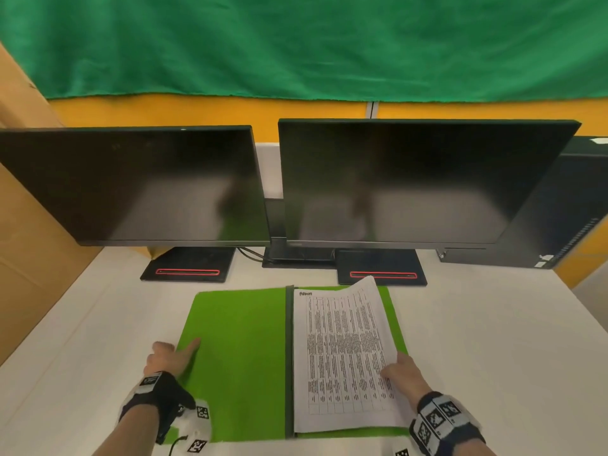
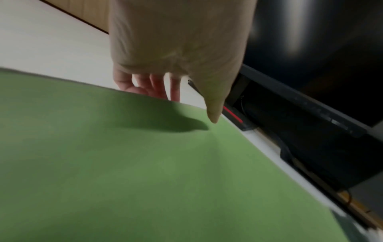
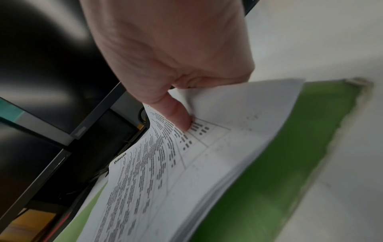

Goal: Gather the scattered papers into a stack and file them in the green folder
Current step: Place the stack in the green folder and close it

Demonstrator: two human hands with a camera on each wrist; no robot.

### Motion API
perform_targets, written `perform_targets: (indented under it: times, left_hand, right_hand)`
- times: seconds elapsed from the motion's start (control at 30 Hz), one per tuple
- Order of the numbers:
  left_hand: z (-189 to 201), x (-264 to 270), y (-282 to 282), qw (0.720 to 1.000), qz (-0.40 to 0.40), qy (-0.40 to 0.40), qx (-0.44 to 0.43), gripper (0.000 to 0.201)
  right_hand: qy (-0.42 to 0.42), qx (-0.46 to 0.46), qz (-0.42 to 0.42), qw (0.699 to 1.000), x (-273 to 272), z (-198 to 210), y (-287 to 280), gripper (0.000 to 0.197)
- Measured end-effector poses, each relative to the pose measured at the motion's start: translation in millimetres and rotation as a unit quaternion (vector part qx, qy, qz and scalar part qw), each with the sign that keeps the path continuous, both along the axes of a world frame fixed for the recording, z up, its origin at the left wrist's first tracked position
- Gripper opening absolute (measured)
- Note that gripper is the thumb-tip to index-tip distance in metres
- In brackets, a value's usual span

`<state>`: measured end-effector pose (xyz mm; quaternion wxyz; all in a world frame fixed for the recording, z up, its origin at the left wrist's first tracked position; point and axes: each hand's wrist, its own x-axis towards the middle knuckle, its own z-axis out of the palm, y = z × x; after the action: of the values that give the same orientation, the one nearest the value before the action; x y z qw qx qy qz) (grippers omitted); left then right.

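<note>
Lying open, green folder (image 1: 237, 357) with printed papers (image 1: 342, 357)

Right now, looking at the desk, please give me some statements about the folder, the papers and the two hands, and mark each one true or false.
1. The folder lies open on the desk. True.
2. The papers lie on the left half of the folder. False: they lie on the right half, beside the spine.
3. The right hand holds the papers at their right edge, thumb on top. True.
4. The left hand grips a pen. False: it holds the folder's left edge, thumb on the cover and fingers below.
5. Both monitors show a bright picture. False: both screens are dark.
</note>
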<state>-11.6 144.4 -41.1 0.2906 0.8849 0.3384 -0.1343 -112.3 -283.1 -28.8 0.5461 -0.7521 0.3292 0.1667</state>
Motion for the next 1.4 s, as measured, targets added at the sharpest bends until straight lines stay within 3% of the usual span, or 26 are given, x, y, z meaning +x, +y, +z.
perform_targets:
  times: [0.13, 0.27, 0.33, 0.4, 0.5, 0.6, 0.67, 0.77, 0.83, 0.93, 1.03, 1.1, 1.13, 1.2, 1.3, 1.4]
  left_hand:
    - [41, -3, 8, 0.993, -0.102, -0.037, -0.048, 0.060]
    - [120, -22, -1, 0.975, -0.175, -0.069, -0.117, 0.043]
    - [167, -42, -16, 0.950, -0.220, -0.070, -0.211, 0.039]
    - [202, -59, -36, 0.909, -0.249, -0.078, -0.325, 0.047]
    - [214, -70, -77, 0.856, -0.311, -0.066, -0.408, 0.041]
    - [180, -70, -133, 0.841, -0.423, -0.034, -0.336, 0.035]
    - [134, -61, -162, 0.849, -0.490, -0.008, -0.196, 0.042]
    - [77, -54, -190, 0.864, -0.492, 0.099, -0.043, 0.077]
    - [56, -57, -202, 0.857, -0.499, 0.123, -0.021, 0.082]
    - [39, -64, -215, 0.823, -0.548, 0.133, 0.059, 0.082]
    - [32, -65, -216, 0.777, -0.595, 0.152, 0.135, 0.081]
    - [31, -64, -213, 0.756, -0.616, 0.153, 0.160, 0.083]
    - [31, -64, -210, 0.751, -0.623, 0.148, 0.160, 0.087]
    - [30, -63, -205, 0.745, -0.636, 0.132, 0.153, 0.095]
    - [33, -65, -197, 0.740, -0.652, 0.092, 0.139, 0.099]
    - [36, -73, -201, 0.723, -0.677, 0.029, 0.136, 0.088]
  right_hand:
    - [0.010, -0.027, 0.018, 0.999, 0, 1, -1, 0.047]
    - [-0.011, -0.051, 0.021, 0.998, -1, 1, 3, 0.058]
    - [-0.041, -0.052, 0.020, 0.998, -4, 3, 5, 0.059]
    - [-0.053, -0.052, 0.029, 0.997, -7, 2, 5, 0.058]
    - [-0.040, -0.028, 0.042, 0.998, -3, -3, -4, 0.057]
    - [-0.034, 0.053, 0.043, 0.997, -6, 8, -13, 0.047]
    - [-0.041, 0.110, 0.023, 0.993, -11, 12, -23, 0.046]
    - [-0.047, 0.133, -0.051, 0.989, -21, 8, -40, 0.037]
    - [-0.040, 0.165, -0.098, 0.981, -29, 2, -53, 0.036]
    - [-0.024, 0.165, -0.087, 0.982, -41, 5, -68, 0.038]
    - [-0.023, 0.062, -0.025, 0.997, -42, 10, -68, 0.042]
    - [-0.049, -0.121, 0.057, 0.990, -37, 13, -62, 0.065]
    - [-0.063, -0.218, 0.116, 0.967, -34, 13, -57, 0.074]
    - [-0.059, -0.326, 0.222, 0.917, -30, 16, -38, 0.076]
    - [-0.003, -0.379, 0.327, 0.866, -32, 10, -16, 0.075]
    - [0.035, -0.410, 0.329, 0.850, -53, 5, -14, 0.077]
